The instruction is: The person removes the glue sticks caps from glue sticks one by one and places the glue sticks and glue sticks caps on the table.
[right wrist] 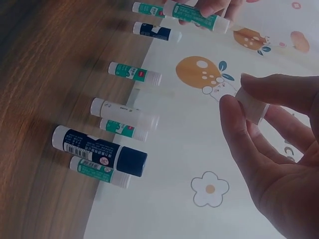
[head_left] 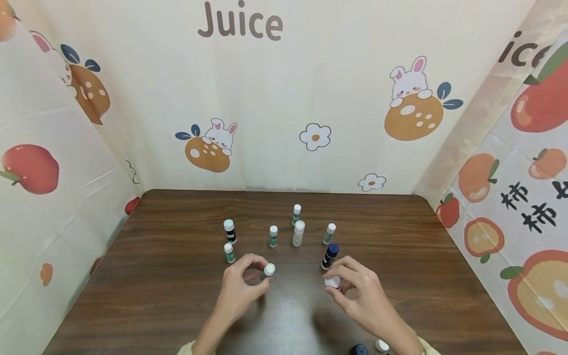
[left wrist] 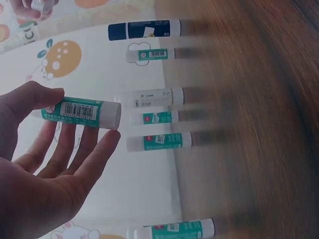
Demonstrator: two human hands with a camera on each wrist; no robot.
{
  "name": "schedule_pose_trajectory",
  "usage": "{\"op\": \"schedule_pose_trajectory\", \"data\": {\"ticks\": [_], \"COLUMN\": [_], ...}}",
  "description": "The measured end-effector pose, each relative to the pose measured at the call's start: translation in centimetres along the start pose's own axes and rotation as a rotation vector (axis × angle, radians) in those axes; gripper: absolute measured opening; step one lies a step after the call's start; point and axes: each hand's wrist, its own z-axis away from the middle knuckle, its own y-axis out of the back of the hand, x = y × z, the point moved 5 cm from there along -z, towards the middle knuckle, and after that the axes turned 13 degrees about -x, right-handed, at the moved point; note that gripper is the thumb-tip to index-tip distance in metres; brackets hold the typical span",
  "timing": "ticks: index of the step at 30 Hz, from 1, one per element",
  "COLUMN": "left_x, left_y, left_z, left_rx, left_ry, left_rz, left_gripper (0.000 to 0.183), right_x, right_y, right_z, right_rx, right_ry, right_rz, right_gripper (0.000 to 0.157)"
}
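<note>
My left hand grips a green-and-white glue stick between thumb and fingers, raised off the table with its top upward. In the head view that glue stick's top shows a pale round end without a cap. My right hand pinches a small white cap between thumb and fingertips, apart from the glue stick. Just beyond the right hand stands a navy glue stick with a blue cap. Left of the left hand stands a small green glue stick.
Further back stand a white glue stick, green ones, and a navy one with a white top. A dark blue cap and a white cap lie at the near edge. Printed cloth surrounds the wooden table.
</note>
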Motion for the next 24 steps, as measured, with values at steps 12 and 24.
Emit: {"op": "schedule_pose_trajectory", "data": {"ticks": [12, 24], "left_x": [-5.0, -8.0], "left_y": [1.4, 4.2], "left_z": [0.0, 0.5], "left_rx": [0.064, 0.175], "left_ry": [0.09, 0.257], "left_rz": [0.001, -0.072], "left_gripper": [0.031, 0.026], "right_x": [0.6, 1.3], "right_y": [0.4, 1.0], "right_z": [0.9, 1.8], "right_rx": [-0.004, 0.007], "right_ry": [-0.037, -0.066], "right_rz": [-0.003, 0.025], "right_gripper": [0.041, 0.04]}}
